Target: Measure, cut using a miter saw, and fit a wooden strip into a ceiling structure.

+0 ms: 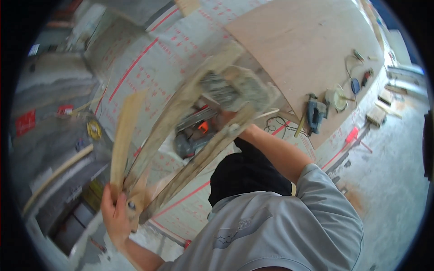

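A worn wooden frame (177, 101), with long legs and a blocky end crusted in grey, is tilted up before me and smeared by motion. Low down at its near left end, my left hand (114, 214) is closed around the wood, the thumb on top. A pale flat wooden board (125, 131) rises from that same grip. My right hand (230, 119) reaches in behind the frame's right leg, blurred and partly covered, so its fingers cannot be made out. Between the legs, a dark power tool with an orange part (203, 127) shows below.
A large plywood sheet (307, 49) lies at the far right, bearing a blue-grey jigsaw (316, 115), a round pale container (335, 98) and cords. Printed white sheeting (149, 77) with red lines covers the floor. A yellow tape roll (94, 129) sits at the left.
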{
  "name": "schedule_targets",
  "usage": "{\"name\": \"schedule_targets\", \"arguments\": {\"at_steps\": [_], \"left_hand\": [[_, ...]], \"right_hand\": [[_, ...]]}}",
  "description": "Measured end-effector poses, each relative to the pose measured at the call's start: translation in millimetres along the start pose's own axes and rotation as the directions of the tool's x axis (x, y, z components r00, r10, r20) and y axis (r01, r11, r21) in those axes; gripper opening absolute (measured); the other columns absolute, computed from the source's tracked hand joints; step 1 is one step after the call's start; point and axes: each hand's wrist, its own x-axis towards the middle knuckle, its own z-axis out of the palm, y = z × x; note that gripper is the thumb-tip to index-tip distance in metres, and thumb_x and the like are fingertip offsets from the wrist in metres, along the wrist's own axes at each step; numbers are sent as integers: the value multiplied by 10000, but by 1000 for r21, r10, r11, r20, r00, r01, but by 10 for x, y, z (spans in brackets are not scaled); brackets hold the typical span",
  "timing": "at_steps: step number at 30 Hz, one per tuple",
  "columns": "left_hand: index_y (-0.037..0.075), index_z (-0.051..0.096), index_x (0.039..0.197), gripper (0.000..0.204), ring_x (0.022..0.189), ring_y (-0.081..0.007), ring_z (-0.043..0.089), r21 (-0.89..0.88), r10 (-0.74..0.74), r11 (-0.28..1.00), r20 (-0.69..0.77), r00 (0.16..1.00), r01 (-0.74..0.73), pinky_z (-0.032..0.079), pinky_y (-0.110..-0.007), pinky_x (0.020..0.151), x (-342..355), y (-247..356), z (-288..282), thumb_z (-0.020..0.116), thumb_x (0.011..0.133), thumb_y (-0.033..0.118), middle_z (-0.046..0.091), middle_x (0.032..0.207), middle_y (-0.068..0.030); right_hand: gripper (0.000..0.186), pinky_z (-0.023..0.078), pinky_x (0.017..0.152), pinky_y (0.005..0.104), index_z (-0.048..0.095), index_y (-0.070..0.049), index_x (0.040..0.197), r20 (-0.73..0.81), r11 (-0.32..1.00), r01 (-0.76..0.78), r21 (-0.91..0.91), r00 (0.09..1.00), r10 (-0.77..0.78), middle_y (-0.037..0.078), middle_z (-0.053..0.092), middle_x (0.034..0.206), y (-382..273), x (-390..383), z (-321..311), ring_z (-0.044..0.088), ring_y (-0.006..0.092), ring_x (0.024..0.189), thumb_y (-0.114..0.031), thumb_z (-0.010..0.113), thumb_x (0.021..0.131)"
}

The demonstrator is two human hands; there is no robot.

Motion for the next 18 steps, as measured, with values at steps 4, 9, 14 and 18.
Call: {"name": "schedule_targets", "arguments": {"at_steps": [4,9,14,18], "left_hand": [[-43,475,1396,440,1221,-218,524,27,120,993,-64,991,-118,355,-357,1085,-105,-356,-106,534,1029,192,572,1311,-133],[2,376,1501,742,1291,-382,476,520,141,854,-256,956,14,395,-456,1064,-201,-38,-28,517,1003,533,442,1490,-208],[64,409,1510,636,1311,-357,484,432,259,880,-87,962,-198,400,-451,1061,-54,-1,55,514,1023,459,448,1498,-198],[94,465,1482,550,1272,-350,512,442,220,890,-208,953,-109,423,-439,1033,-95,8,85,494,1039,417,484,1477,-169]], "right_hand": [[630,473,1021,393,612,14,1245,274,950,-78,-303,948,165,214,608,1290,-632,82,-462,600,335,1198,-300,792,729],[478,394,1020,478,514,26,1309,-238,954,-111,-279,970,44,211,544,1279,-770,-167,-191,515,341,1232,-180,535,878],[376,424,967,425,589,-47,1193,-560,973,183,-139,796,-230,139,575,1196,-839,-1094,-7,545,301,1124,-122,619,826],[223,444,894,409,601,-66,1046,-497,985,164,49,859,-119,119,574,1131,-789,-1852,547,554,279,1081,-95,611,825]]}}
